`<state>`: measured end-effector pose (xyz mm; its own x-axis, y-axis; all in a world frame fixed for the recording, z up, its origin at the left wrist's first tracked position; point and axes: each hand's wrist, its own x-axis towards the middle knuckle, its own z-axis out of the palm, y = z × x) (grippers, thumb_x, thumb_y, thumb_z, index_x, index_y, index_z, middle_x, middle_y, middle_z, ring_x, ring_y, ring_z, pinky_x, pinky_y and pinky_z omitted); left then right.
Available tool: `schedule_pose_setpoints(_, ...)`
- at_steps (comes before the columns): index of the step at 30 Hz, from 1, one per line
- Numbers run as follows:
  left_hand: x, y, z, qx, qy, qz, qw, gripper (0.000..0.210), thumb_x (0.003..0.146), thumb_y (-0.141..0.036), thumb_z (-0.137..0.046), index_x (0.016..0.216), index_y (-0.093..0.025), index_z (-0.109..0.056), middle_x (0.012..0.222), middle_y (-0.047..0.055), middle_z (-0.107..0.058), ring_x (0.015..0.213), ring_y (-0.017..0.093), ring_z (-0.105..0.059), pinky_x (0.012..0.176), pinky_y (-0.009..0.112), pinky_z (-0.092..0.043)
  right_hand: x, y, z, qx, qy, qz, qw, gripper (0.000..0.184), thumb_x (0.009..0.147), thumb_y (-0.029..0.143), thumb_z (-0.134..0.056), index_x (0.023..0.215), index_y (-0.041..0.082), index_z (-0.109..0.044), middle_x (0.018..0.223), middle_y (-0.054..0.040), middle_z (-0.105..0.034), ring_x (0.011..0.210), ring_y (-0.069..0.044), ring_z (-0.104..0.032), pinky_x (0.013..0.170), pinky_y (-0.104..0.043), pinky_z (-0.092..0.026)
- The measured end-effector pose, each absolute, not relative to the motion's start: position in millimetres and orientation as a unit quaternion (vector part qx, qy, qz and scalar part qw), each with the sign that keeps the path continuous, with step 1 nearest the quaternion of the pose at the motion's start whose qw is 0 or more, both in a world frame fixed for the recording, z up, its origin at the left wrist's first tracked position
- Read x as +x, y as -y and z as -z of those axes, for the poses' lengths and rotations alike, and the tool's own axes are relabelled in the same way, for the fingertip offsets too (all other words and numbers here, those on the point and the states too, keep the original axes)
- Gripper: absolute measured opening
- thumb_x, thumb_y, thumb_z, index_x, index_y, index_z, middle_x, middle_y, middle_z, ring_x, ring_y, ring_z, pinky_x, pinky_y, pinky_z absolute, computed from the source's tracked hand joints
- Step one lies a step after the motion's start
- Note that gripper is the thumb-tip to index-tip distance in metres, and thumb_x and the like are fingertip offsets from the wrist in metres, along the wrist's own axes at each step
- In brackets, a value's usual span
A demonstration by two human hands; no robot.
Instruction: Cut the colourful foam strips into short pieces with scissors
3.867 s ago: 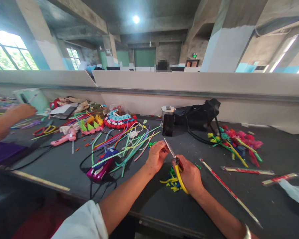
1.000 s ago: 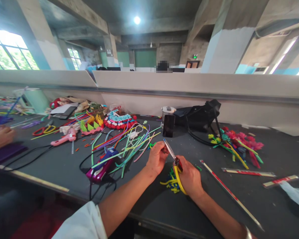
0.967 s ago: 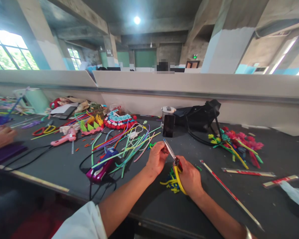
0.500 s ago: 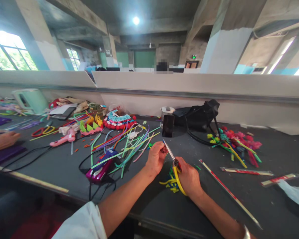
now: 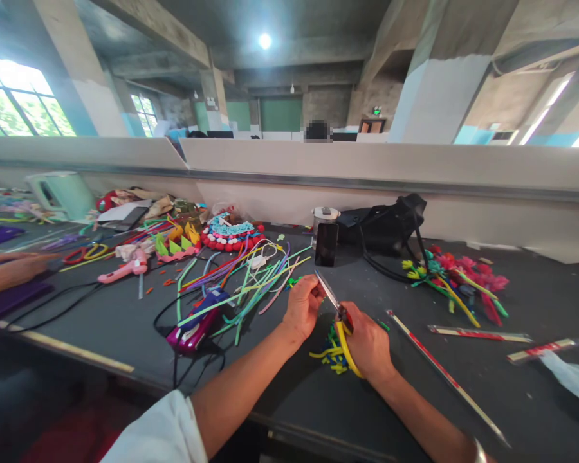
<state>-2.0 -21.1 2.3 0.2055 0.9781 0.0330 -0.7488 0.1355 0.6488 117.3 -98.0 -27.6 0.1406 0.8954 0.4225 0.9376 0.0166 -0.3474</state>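
Observation:
In my right hand [image 5: 367, 344] is a pair of scissors [image 5: 338, 315] with a yellow handle, its blades pointing up and left. The blade tips come close to the fingers of my left hand [image 5: 303, 305]. Those fingers are pinched together, and whatever small thing lies between them is too small to make out. On the dark table below the scissors lies a small heap of yellow, green and blue cut pieces [image 5: 336, 357]. A phone [image 5: 327, 244] leans upright just beyond my hands.
Left of my hands lie loose pipe cleaners [image 5: 251, 292], a purple-and-blue device [image 5: 197, 325] with black cords, and a pink glue gun [image 5: 125, 267]. A black bag [image 5: 390, 225], bright fuzzy flowers [image 5: 468, 276] and wrapped sticks [image 5: 448, 373] are on the right. Another person's hand [image 5: 17, 273] is far left.
The other person's hand at far left has shifted slightly to the right. My own hands and the scissors stay almost where they were.

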Motion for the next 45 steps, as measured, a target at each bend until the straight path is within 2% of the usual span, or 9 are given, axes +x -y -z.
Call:
schedule_pose_setpoints(23, -2.7, 19.5, -0.7, 0.31, -0.207, -0.597, 0.711, 0.014, 0.065, -0.025, -0.068, 0.066, -0.015, -0.058, 0.064, -0.002, -0.056, 0.062, 0.01, -0.053, 0.068, 0.026, -0.044, 116.3, 100.4, 26.5, -0.701, 0.658, 0.02, 0.274, 0.021, 0.082, 0.025, -0.049, 0.1, 0.024, -0.061, 0.063, 0.0015, -0.062, 0.057, -0.014, -0.059, 0.05, -0.021, -0.025)
schedule_pose_setpoints(28, -2.4, 19.4, -0.4, 0.306, -0.198, -0.603, 0.709, 0.013, 0.066, -0.024, -0.068, 0.068, -0.015, -0.059, 0.065, -0.001, -0.056, 0.063, 0.01, -0.052, 0.067, 0.026, -0.044, 117.1, 100.2, 27.3, -0.699, 0.658, 0.009, 0.281, 0.023, 0.082, 0.023, -0.047, 0.101, 0.024, -0.06, 0.064, 0.0017, -0.064, 0.056, -0.013, -0.06, 0.051, -0.02, -0.026)
schedule_pose_setpoints(34, -2.7, 19.4, -1.4, 0.3, -0.199, -0.592, 0.721, 0.015, 0.065, -0.025, -0.069, 0.068, -0.016, -0.058, 0.065, -0.002, -0.055, 0.062, 0.009, -0.052, 0.074, 0.03, -0.046, 122.9, 95.4, 30.6, -0.708, 0.638, 0.041, 0.299, 0.025, 0.083, 0.026, -0.049, 0.104, 0.023, -0.06, 0.069, 0.0006, -0.064, 0.056, -0.012, -0.058, 0.05, -0.021, -0.024)
schedule_pose_setpoints(41, -3.2, 18.8, -2.4, 0.316, -0.23, -0.603, 0.696, 0.015, 0.065, -0.026, -0.067, 0.065, -0.016, -0.056, 0.063, -0.002, -0.055, 0.058, 0.009, -0.049, 0.062, 0.024, -0.04, 119.0, 98.5, 24.6, -0.718, 0.639, 0.063, 0.268, 0.023, 0.082, 0.023, -0.053, 0.103, 0.026, -0.061, 0.069, 0.001, -0.061, 0.06, -0.012, -0.055, 0.052, -0.02, -0.024)
schedule_pose_setpoints(45, -4.0, 18.6, -1.6, 0.324, -0.245, -0.608, 0.682, 0.015, 0.065, -0.026, -0.068, 0.068, -0.015, -0.058, 0.063, -0.002, -0.056, 0.058, 0.009, -0.05, 0.06, 0.024, -0.039, 118.0, 98.5, 23.0, -0.722, 0.64, 0.07, 0.254, 0.022, 0.082, 0.025, -0.054, 0.103, 0.026, -0.062, 0.066, 0.0009, -0.06, 0.06, -0.012, -0.056, 0.052, -0.021, -0.022)
